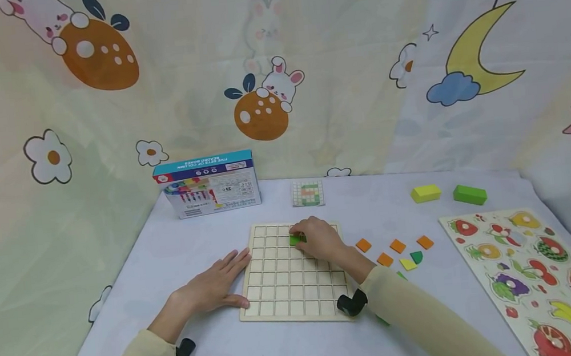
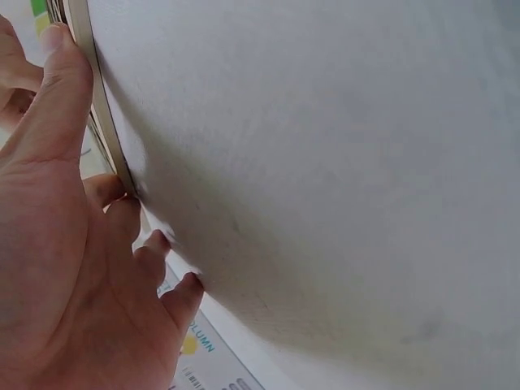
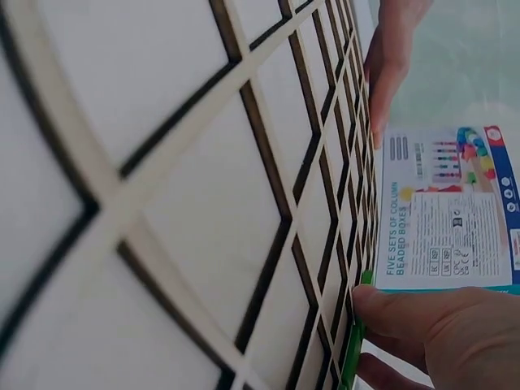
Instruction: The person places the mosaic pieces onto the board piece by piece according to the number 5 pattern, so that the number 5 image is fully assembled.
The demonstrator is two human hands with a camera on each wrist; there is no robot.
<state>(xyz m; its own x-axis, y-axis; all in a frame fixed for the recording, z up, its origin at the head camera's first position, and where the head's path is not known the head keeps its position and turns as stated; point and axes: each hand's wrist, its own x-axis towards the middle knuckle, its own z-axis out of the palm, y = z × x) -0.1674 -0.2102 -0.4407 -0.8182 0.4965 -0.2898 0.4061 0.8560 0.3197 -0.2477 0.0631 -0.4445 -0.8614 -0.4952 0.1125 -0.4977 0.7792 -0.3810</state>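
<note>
A pale wooden grid board (image 1: pixel 287 278) lies on the white table. My right hand (image 1: pixel 319 239) reaches over its upper part, with thumb and fingers curled around a green tile (image 1: pixel 295 240) at the grid. From the right wrist view, the thumb is on the green tile (image 3: pixel 353 345), close against the grid lines. My left hand (image 1: pixel 210 284) lies spread beside the board's left edge; fingertips and thumb touch that edge. The left wrist view shows the thumb (image 2: pixel 61 89) along the board's side (image 2: pixel 104 114).
Orange tiles (image 1: pixel 397 245), a yellow tile (image 1: pixel 408 264) and a dark green piece (image 1: pixel 416 257) lie right of the board. Behind stand a bead box (image 1: pixel 219 190) and a pattern card (image 1: pixel 307 193). Yellow (image 1: pixel 426 193) and green blocks (image 1: pixel 470 194) sit beyond a fruit puzzle board (image 1: pixel 528 286).
</note>
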